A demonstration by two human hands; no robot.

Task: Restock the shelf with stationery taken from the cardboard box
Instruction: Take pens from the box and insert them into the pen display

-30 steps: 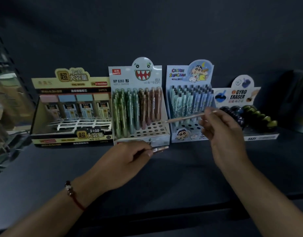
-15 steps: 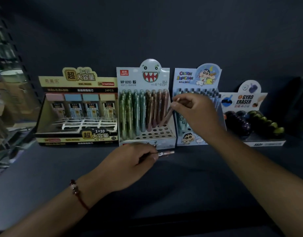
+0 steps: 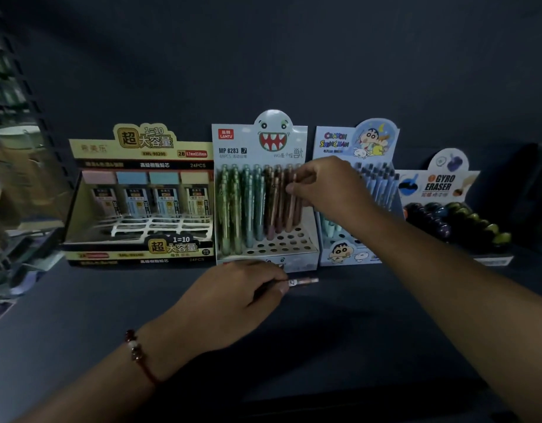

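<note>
A dim, dark shelf [image 3: 340,315] holds four cardboard display boxes in a row against a dark back wall.

The person's right hand [image 3: 327,184] reaches over the second box from the left, a pale pencil box [image 3: 309,239] printed with a toothy monster face and "MP 8283". Its fingers [image 3: 294,188] pinch the upper part of a slim pink pencil [image 3: 291,209], which stands nearly upright with its lower end at the holed tray, among other pink and brown pencils. Green and teal pencils fill the box's left side. Several round holes at the front right of the tray show no pencil.

The left hand [image 3: 233,297], with a beaded red bracelet [image 3: 138,354] at the wrist, rests low on the shelf just in front of that box. Its fingers are curled around more pencils [image 3: 303,281], whose pinkish patterned ends stick out to the right past the thumb; how many it holds cannot be told.

At the far left sits a yellow and black box of pencil leads [image 3: 141,209], with four small cases at the back and an open white grid in front. Right of the monster box stands a blue cartoon pen box [image 3: 352,251], partly hidden by the right arm. Furthest right is a box labelled "GYRO ERASER" [image 3: 437,184], holding dark, round erasers.
</note>
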